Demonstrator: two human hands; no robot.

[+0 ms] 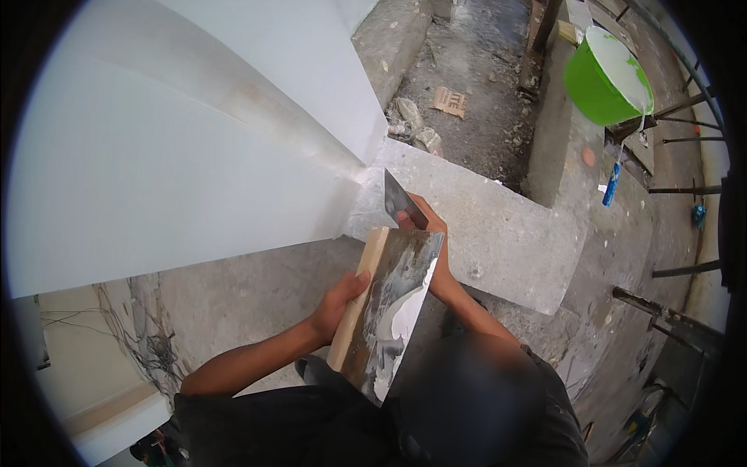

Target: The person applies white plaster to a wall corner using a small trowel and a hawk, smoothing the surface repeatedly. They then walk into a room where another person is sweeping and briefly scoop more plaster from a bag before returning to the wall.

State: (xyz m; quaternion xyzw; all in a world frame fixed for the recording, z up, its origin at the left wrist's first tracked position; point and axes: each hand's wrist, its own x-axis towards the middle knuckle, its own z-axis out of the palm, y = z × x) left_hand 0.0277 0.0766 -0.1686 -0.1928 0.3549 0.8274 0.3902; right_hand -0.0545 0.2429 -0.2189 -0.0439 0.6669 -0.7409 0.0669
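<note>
My left hand [342, 300] is wrapped round the pale wooden edge of a wide plastering blade [385, 300]. White putty lies thick along the blade's right edge and is smeared over its grey metal face. Just beyond the blade's far end, my right hand [428, 222] grips a putty knife [398, 198], its thumb or finger resting on the metal. The knife's handle is mostly hidden in that hand. Its tip is close to the foot of the white wall corner [362, 167]; I cannot tell whether they touch.
A concrete ledge [498, 233] runs off to the right. On it stands a green bucket [580, 86] with white material, a blue-handled tool [611, 185] hanging from it. Beyond lie a cardboard scrap [450, 102] and a crumpled bag [420, 128]. Tangled wires [159, 350] are at lower left.
</note>
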